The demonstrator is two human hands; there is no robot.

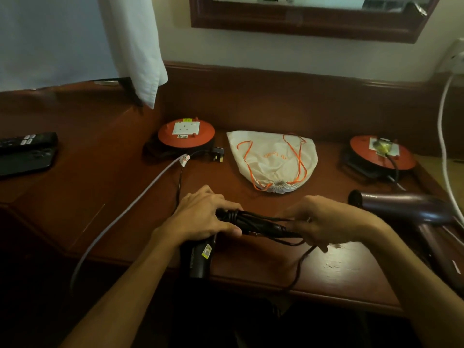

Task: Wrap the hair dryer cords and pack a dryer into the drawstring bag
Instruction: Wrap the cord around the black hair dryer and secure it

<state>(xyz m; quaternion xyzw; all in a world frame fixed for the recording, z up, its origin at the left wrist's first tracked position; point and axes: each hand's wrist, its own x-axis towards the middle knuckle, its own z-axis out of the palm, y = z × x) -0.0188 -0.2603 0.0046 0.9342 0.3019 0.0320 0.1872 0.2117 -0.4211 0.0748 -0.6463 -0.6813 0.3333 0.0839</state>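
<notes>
A dark hair dryer (198,257) lies at the desk's front edge, its handle pointing right with black cord (253,219) coiled around it. My left hand (200,217) grips the dryer where the coils start. My right hand (324,222) holds the cord at the handle's far end; a loose loop hangs down over the desk edge. A white drawstring bag (273,156) with orange strings lies flat behind my hands, its mouth cinched. A second, purple hair dryer (401,204) lies to the right.
Two orange cable reels stand at the back, one left (186,134) and one right (381,153). A grey cable (120,219) runs diagonally off the desk. Remotes (25,151) lie far left. A white cable (443,136) hangs at the right. White cloth (135,46) hangs above.
</notes>
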